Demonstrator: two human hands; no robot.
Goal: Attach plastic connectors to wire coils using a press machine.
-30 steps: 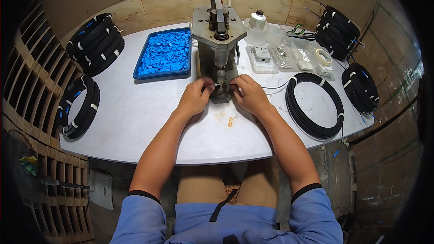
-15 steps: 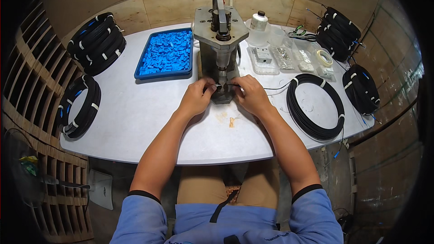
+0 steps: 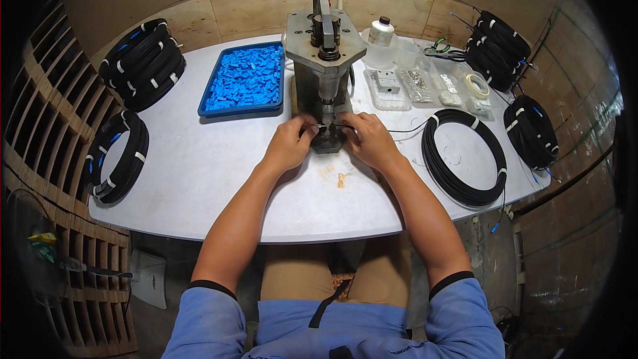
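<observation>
A metal bench press [image 3: 325, 53] stands at the middle of the table. Its narrow ram points down between my hands. My right hand [image 3: 369, 135] pinches the end of a black cable [image 3: 407, 131] at the right side of the ram. That cable runs right to a large black coil [image 3: 463, 156] lying on the table. On the left side of the ram, my left hand [image 3: 291, 142] is closed, thumb and fingertips together, on something thin that I cannot make out. The small parts directly under the ram are too small to tell.
Left of the press is a blue tray [image 3: 206, 103] of small blue pieces. More cable coils [image 3: 141, 63] stand at the far left, with others [image 3: 498, 50] at the far right. A white bottle [image 3: 381, 30], small part containers [image 3: 420, 86] and a tape roll [image 3: 476, 85] sit right of the press.
</observation>
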